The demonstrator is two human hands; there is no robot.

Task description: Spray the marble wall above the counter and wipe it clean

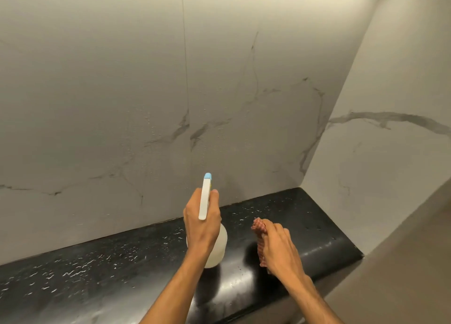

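A white spray bottle [220,248] with a white trigger head and a blue nozzle tip is gripped by my left hand [201,222], nozzle aimed at the grey-veined marble wall [122,92]. Fine droplets speckle the wall around its vertical seam, just above the nozzle. To the right, my right hand [278,248] is closed on a bunched red-and-white checked cloth [259,227], held low over the black counter [109,270]. Much of the cloth is hidden under that hand.
The glossy black speckled counter runs along the wall and ends at a rounded corner [351,248] on the right. A second marble wall [390,140] meets the first at an inside corner on the right. Small droplets lie on the counter.
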